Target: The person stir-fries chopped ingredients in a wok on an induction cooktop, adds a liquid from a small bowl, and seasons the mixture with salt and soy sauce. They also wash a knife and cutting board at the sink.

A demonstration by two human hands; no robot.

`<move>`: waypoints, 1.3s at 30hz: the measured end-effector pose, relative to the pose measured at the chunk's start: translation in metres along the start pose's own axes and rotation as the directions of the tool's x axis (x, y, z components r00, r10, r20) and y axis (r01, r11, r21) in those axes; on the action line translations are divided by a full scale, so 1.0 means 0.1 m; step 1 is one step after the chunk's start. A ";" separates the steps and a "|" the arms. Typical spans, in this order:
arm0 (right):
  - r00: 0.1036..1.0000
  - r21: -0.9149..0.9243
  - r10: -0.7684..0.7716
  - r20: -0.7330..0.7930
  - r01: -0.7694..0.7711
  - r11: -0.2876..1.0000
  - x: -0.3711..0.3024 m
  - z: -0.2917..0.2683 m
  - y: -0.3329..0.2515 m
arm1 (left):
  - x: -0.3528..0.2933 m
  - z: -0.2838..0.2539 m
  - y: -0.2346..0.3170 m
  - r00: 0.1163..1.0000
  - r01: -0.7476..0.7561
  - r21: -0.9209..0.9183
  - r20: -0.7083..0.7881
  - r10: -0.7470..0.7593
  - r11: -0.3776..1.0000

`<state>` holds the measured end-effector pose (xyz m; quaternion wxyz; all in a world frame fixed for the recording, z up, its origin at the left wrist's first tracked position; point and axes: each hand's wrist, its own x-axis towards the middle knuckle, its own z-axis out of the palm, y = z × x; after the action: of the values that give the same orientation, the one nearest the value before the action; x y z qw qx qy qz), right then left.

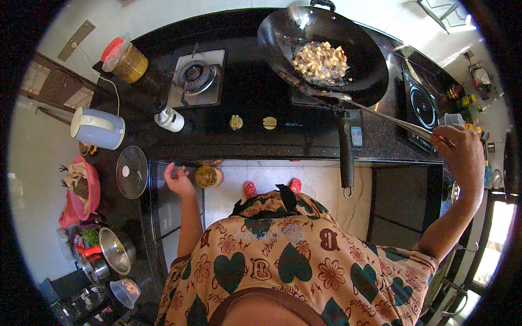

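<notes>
My right hand (459,149) is closed around the end of a long metal spatula (402,124). Its shaft runs leftward to the near side of a black wok (367,65), where the head lies by the rim. Browned, diced food pieces (321,62) sit in a shiny pool of oil at the wok's bottom. The wok's dark handle (346,157) points toward me over the counter edge. On the left, my left hand (179,180) hangs in front of the counter, fingers loosely bent and apart, holding nothing. A glass lid (132,172) is the nearest thing on the counter to it.
An unoccupied gas burner (197,79) is left of the wok. Nearby stand a white-labelled bottle (169,119), a red-lidded jar (129,62) and an electric kettle (98,129). A pink basin (81,187) and steel bowl (116,251) are further left. An induction cooktop (422,106) lies right.
</notes>
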<state>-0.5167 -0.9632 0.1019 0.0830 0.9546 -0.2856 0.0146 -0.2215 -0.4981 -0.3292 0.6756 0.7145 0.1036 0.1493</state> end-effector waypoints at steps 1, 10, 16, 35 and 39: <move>1.000 -0.025 0.006 -0.006 -0.006 1.000 0.02 0.05 -0.04 | -0.02 0.03 0.01 1.000 0.001 0.006 0.002 -0.001 1.000; 0.974 -0.252 -0.061 -0.217 0.005 0.968 0.32 0.39 -0.12 | -0.06 0.09 0.18 1.000 -0.012 -0.011 -0.005 0.012 1.000; 0.923 -0.178 -0.219 -0.316 0.169 0.969 0.50 0.73 -0.10 | 0.05 -0.05 -0.17 0.953 -0.297 0.057 0.075 0.293 0.953; 0.975 -0.200 -0.062 -0.214 0.018 0.980 0.48 1.06 -0.01 | -0.62 0.09 -0.52 0.554 -0.166 0.216 0.828 -0.090 0.962; 0.986 -0.224 -0.018 -0.167 -0.021 0.974 0.39 0.99 0.04 | -0.61 -0.47 -1.66 0.391 -0.430 0.346 0.904 -0.173 0.834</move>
<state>-0.4879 -1.0040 0.0079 0.2144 0.9342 -0.2782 0.0623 -0.2862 -0.4647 -0.4975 0.3787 0.8388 -0.3042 -0.2459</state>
